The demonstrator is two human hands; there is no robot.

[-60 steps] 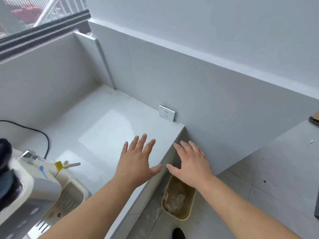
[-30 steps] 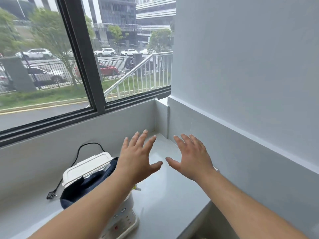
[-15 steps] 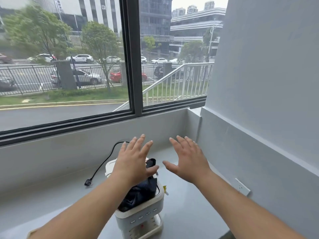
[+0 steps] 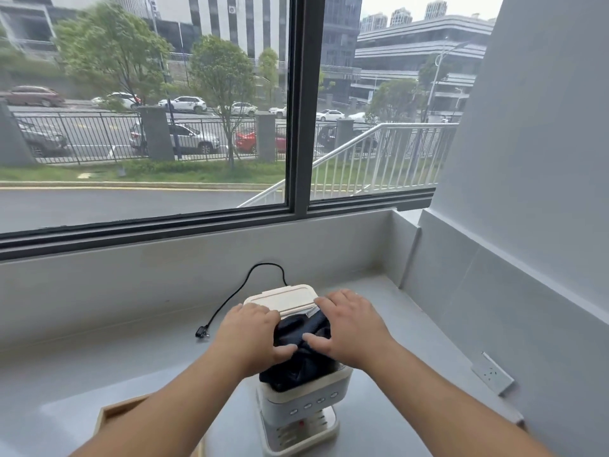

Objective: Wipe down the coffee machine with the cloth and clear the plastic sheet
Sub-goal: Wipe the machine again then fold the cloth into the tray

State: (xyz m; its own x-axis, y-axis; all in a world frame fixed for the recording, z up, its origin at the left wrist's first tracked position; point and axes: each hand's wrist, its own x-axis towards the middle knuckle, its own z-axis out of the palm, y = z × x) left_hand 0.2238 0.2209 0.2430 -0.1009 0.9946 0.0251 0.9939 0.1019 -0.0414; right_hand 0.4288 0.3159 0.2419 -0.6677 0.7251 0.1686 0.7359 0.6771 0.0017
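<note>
Grey bench (image 4: 99, 364) runs along under a wide window (image 4: 148, 127) & meets the pale right wall (image 4: 543, 159) in the far-right corner. Low grey upstand (image 4: 131, 285) btwn bench & dark window frame, w/ a dark frame post (image 4: 301, 103) splitting the glass near ctr. A taller grey panel lines the right side, carrying a white socket (image 4: 492, 374) near the bench edge.

White coffee machine (image 4: 303, 407) stands on the bench at near ctr, a row of buttons (image 4: 313, 401) on its near face. Its cream lid (image 4: 280, 296) sits closed at the far end of the top. Dark cloth (image 4: 303, 344) lies bunched on top of the machine, just near of the lid.

The left hand (image 4: 250, 334) is on the cloth's left edge: fingers curled down, thumb pressed in, so its grip is clamped on the cloth. The right hand (image 4: 349, 324) lies on the cloth's right side, w/ fingers fairly straight & reaching to the lid edge, thumb on the fabric, so its grip is apart, only pressing.

Black cord (image 4: 237, 290) arcs from behind the machine to the left, its plug (image 4: 201, 333) lying loose on the bench. Corner of a wooden tray (image 4: 110, 413) at near left, beside the machine.

Outside: white railing (image 4: 379, 153), black fence (image 4: 82, 136), grass, wet-looking road, parked cars, trees, tall bldgs. The left part is blurred.
</note>
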